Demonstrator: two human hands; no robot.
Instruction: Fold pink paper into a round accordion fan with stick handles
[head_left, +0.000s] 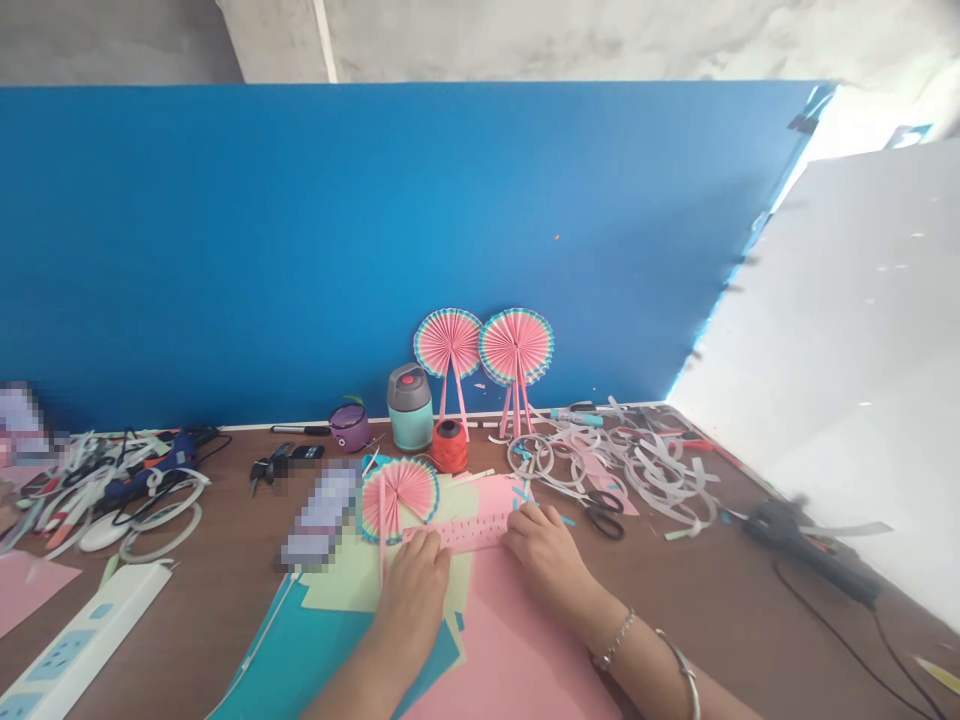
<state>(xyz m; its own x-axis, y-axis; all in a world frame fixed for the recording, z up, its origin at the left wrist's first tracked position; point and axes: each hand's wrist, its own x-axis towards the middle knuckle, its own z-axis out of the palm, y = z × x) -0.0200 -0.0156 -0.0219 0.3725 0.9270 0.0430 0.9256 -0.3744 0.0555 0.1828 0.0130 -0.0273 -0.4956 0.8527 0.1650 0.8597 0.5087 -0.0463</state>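
Observation:
A pink ruler point(474, 532) with rows of small dark marks lies crosswise over sheets of paper. At its left end, my left hand point(415, 578) grips it with bent fingers. My right hand point(546, 552) closes over the other end; its fingertips are partly hidden. Under both hands are a large pink sheet point(517, 640), pale yellow paper point(341, 575) and teal paper point(315, 640). Just beyond my left hand lies a pleated pink paper fan point(411, 492) with a teal edge and a pink strip handle.
Two finished-looking round fans point(516, 345) lean on the blue partition point(375, 240). Nearby stand a teal flask point(411, 420), a red container point(450, 448) and a purple cup point(349, 428). Scissors point(604, 515), curled white strips point(660, 470), a glue gun point(810, 550), a phone point(322, 515) and a power strip point(86, 640) surround the papers.

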